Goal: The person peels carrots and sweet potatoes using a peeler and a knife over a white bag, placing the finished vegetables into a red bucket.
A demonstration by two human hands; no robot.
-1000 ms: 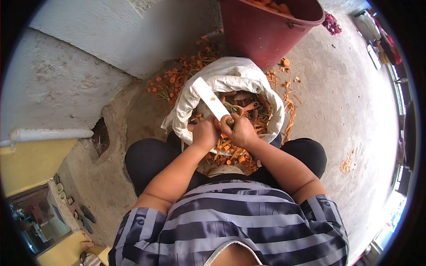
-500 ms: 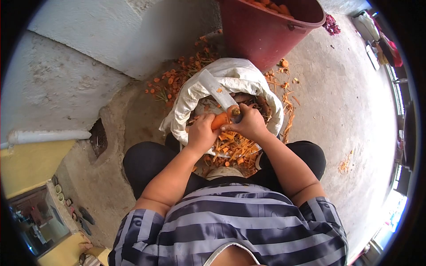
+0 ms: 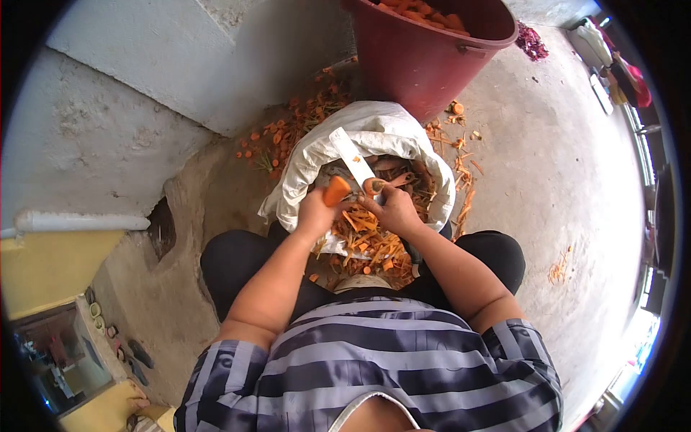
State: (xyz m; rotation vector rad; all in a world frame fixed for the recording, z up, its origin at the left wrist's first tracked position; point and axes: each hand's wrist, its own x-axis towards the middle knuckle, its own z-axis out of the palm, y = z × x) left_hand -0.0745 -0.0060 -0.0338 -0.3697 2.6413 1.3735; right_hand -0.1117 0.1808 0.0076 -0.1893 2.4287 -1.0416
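My left hand (image 3: 315, 214) is closed around a carrot (image 3: 336, 191), its orange cut face turned up. Close to its right, my right hand (image 3: 400, 212) grips a knife whose broad, pale blade (image 3: 350, 153) points up and away; the handle is hidden in the fingers. A cut-off carrot top (image 3: 373, 186) sits against the blade by my right thumb and fingers. Both hands are over the mouth of a white sack (image 3: 294, 181) with a rolled rim. Inside it lie whole carrots and peelings, and orange shavings (image 3: 367, 234) are heaped at its near side.
Behind the sack stands a red tub (image 3: 425, 68) with carrots in it. Carrot ends and scraps (image 3: 277, 137) litter the floor along the wall (image 3: 129, 122), with more shavings (image 3: 466, 205) right of the sack. My knees flank the sack.
The carrot's top end has come off and stays at the knife. My left hand has drawn slightly left with the rest of the carrot, its cut face now showing.
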